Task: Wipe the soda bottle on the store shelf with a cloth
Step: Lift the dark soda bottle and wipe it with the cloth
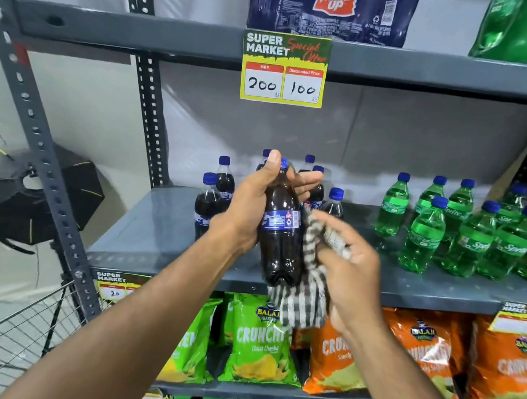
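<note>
My left hand (250,203) grips a dark cola bottle (281,233) with a blue cap and blue label, holding it upright in front of the grey shelf (156,227). The thumb reaches up near the cap and the fingers wrap behind the neck. My right hand (348,272) holds a black-and-white checked cloth (307,287) pressed against the bottle's right side, beside the label. The cloth's loose end hangs down past the bottle's base.
Several more cola bottles (210,200) stand behind on the shelf, and several green Sprite bottles (426,237) stand to the right. Chip bags (258,343) fill the shelf below. A price sign (284,69) hangs from the upper shelf. A black studio softbox (14,194) and a wire basket (17,336) sit at left.
</note>
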Tool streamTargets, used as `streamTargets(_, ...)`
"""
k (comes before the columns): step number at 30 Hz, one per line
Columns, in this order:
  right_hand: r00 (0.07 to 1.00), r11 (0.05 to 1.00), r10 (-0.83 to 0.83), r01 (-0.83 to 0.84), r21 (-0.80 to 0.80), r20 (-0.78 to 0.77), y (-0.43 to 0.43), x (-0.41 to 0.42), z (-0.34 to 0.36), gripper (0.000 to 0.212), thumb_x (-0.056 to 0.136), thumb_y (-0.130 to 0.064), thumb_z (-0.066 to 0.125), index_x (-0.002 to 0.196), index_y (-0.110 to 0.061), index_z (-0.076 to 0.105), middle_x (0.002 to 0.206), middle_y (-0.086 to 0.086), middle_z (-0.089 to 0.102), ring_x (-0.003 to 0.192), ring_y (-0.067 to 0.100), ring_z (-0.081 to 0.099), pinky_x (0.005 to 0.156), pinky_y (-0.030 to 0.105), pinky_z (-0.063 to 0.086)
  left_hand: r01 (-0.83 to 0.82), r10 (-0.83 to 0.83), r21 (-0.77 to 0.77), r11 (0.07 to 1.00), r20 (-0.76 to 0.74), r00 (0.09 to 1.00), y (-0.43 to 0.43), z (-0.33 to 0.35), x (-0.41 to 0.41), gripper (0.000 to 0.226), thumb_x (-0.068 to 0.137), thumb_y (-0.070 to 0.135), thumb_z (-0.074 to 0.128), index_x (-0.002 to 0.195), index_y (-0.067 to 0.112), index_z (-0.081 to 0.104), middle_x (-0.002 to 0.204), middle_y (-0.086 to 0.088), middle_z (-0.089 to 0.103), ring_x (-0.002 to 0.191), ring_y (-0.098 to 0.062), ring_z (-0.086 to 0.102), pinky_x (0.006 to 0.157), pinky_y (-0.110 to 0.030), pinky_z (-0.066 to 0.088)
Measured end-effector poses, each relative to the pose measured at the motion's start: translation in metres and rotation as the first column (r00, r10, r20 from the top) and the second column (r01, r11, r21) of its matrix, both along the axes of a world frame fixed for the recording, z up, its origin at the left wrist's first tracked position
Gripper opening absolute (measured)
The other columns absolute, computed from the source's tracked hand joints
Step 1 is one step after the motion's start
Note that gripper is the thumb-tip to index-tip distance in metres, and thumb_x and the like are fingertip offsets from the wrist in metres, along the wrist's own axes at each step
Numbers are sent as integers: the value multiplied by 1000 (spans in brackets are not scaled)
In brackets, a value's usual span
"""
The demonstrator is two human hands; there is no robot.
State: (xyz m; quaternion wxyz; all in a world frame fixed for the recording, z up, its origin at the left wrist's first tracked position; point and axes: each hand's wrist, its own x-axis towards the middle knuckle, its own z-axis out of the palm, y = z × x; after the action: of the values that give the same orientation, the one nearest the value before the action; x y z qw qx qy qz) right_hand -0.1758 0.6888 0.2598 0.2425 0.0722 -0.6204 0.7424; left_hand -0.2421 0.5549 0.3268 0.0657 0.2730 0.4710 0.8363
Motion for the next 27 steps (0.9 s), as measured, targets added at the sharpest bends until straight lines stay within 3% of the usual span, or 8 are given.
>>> streamTargets(4,991,982,-63,83,169,-120,-6,14,-10,62,86,14,63,113,-40,75,118,-13,75,116,11,68,103,45,52,-17,17,10,1000,-14,1000,-5,1,-3,44,102,45,41,79,13,62,119,-26,70,117,-33,66,103,-40,49)
streamTargets(8,972,911,-110,182,370,-208,-6,28,-29,62,88,15,66,114,-40,75,118,-21,73,117,0,64,105,30,50,-60,60,15,998,3,998,-12,-7,-3,46,103,43,39,78,14,63,114,-22,73,113,-31,68,96,-36,52)
streamTargets(11,803,603,-21,486,633,-596,-6,26,-22,53,81,24,57,119,-8,74,124,0,71,118,23,62,106,35,49,-92,92,-13,996,30,995,-5,-10,-2,45,104,41,38,78,11,59,111,-21,74,108,-29,70,96,-37,53)
streamTargets(14,683,224,201,665,712,-702,-15,33,-18,43,98,5,35,115,-3,74,124,7,71,114,34,59,100,45,47,-63,63,3,998,50,997,1,-9,0,43,103,40,39,77,11,56,106,-19,76,104,-28,72,97,-37,53)
streamTargets(18,653,106,310,698,708,-691,-15,41,-27,40,105,-4,35,111,-8,74,121,5,72,114,33,63,104,45,45,-57,57,-10,998,41,998,-2,-9,1,42,102,41,40,79,10,58,114,-27,71,111,-33,69,99,-39,53)
streamTargets(20,660,150,320,673,724,-680,-8,39,-26,41,100,3,37,112,-8,74,122,4,72,114,32,62,104,45,45,-52,53,-11,999,39,998,-3,-11,1,43,103,41,39,79,11,57,115,-27,71,110,-32,69,97,-37,54)
streamTargets(24,840,623,-51,450,640,-541,2,27,-25,64,75,26,54,124,-10,72,131,-2,67,125,18,60,109,30,45,-15,13,46,999,42,999,-5,-12,-5,44,103,44,39,80,11,58,118,-28,69,112,-32,68,97,-37,53)
streamTargets(27,941,821,-127,276,499,-313,0,26,-32,57,86,20,63,128,-18,70,132,-14,68,128,3,58,109,15,41,5,-6,33,999,5,1000,-7,-13,-9,42,101,46,42,83,11,58,121,-27,69,116,-33,66,98,-38,52)
